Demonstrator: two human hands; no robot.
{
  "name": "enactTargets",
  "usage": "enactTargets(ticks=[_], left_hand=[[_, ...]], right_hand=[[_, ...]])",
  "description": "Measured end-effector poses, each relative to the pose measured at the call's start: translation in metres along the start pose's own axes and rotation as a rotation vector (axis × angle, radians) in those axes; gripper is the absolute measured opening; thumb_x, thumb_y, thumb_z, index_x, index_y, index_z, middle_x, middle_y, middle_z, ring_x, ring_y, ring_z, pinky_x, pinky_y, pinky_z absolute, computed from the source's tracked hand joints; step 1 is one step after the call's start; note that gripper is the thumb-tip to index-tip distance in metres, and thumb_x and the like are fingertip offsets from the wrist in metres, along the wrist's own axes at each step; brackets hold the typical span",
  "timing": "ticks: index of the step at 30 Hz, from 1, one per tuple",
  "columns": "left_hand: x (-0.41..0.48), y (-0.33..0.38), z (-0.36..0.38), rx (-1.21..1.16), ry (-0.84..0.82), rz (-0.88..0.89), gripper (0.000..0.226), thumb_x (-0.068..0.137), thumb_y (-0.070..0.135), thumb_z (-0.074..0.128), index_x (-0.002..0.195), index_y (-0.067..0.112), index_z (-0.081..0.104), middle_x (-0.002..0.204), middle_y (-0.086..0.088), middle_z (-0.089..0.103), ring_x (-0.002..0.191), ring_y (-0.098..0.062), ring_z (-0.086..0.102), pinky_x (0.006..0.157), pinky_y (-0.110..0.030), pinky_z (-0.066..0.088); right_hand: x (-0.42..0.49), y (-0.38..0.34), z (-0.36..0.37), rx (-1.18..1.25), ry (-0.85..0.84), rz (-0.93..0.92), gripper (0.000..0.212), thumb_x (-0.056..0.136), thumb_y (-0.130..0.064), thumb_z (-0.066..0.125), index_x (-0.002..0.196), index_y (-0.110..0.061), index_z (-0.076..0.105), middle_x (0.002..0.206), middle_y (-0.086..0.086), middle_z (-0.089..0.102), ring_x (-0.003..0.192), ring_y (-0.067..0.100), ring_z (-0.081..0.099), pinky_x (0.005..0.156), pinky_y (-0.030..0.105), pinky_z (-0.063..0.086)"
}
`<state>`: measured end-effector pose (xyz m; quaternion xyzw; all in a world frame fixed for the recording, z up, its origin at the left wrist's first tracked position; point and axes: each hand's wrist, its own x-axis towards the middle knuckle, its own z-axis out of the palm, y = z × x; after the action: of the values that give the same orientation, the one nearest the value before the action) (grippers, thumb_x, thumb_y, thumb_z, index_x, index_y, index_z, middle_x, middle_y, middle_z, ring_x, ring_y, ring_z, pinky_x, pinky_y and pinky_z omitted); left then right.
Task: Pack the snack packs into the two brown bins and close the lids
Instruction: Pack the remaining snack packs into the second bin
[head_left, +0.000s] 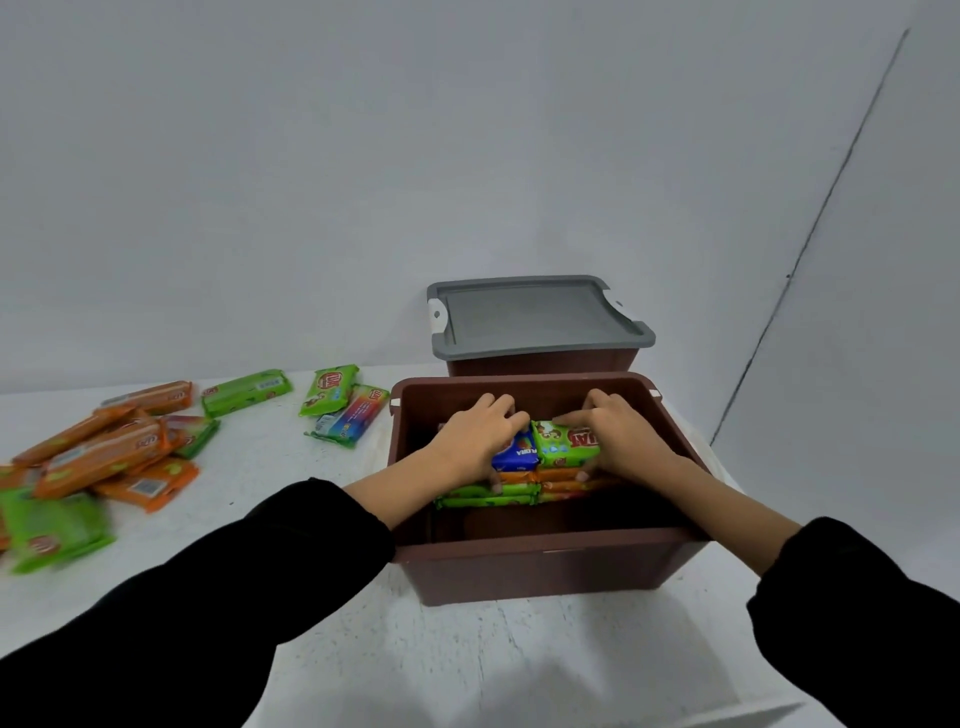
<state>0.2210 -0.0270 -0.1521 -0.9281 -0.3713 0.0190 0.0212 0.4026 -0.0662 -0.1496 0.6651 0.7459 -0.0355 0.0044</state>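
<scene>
An open brown bin (545, 566) stands in front of me with stacked snack packs inside. My left hand (475, 436) rests on a blue pack (517, 451) on top of the left stack, fingers curled around it. My right hand (618, 439) grips a green pack (563, 444) on top of the right stack. Orange and green packs (511, 488) lie beneath them. Behind it sits a second brown bin (540, 364) with its grey lid (535, 317) shut.
Loose orange and green snack packs (104, 457) lie piled on the white table (270, 467) at the left. Three more packs (337, 410) lie just left of the open bin. A grey wall stands close behind, and the table edge falls away at the right.
</scene>
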Motion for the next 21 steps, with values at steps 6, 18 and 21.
enactTargets(ticks=[6, 18, 21], left_hand=[[-0.002, -0.01, -0.005, -0.11, -0.001, -0.003, 0.069, 0.072, 0.036, 0.076, 0.131, 0.019, 0.043, 0.13, -0.004, 0.043, 0.12, -0.02, 0.041, 0.086, -0.032, 0.044], [-0.071, -0.127, -0.059, -0.4, 0.355, -0.325, 0.032, 0.085, 0.028, 0.065, 0.114, 0.018, 0.062, 0.112, -0.007, 0.059, 0.103, -0.019, 0.058, 0.088, -0.031, 0.045], [-0.091, -0.166, -0.058, -0.371, 0.344, -0.431, 0.032, 0.086, 0.028, 0.064, 0.115, 0.018, 0.061, 0.115, -0.007, 0.057, 0.105, -0.02, 0.056, 0.088, -0.032, 0.044]], right_hand=[[0.0, 0.0, -0.006, 0.154, 0.016, 0.0, 0.072, 0.073, -0.044, 0.072, 0.137, -0.028, 0.044, 0.122, 0.006, 0.048, 0.113, 0.019, 0.045, 0.089, 0.024, 0.037], [0.064, -0.102, -0.061, 0.331, 0.142, -0.345, 0.052, 0.084, -0.036, 0.064, 0.134, -0.028, 0.048, 0.107, 0.003, 0.052, 0.099, 0.014, 0.049, 0.082, 0.026, 0.037], [0.094, -0.133, -0.061, 0.362, 0.13, -0.39, 0.052, 0.085, -0.035, 0.064, 0.134, -0.03, 0.048, 0.114, 0.007, 0.052, 0.107, 0.019, 0.051, 0.085, 0.024, 0.036]])
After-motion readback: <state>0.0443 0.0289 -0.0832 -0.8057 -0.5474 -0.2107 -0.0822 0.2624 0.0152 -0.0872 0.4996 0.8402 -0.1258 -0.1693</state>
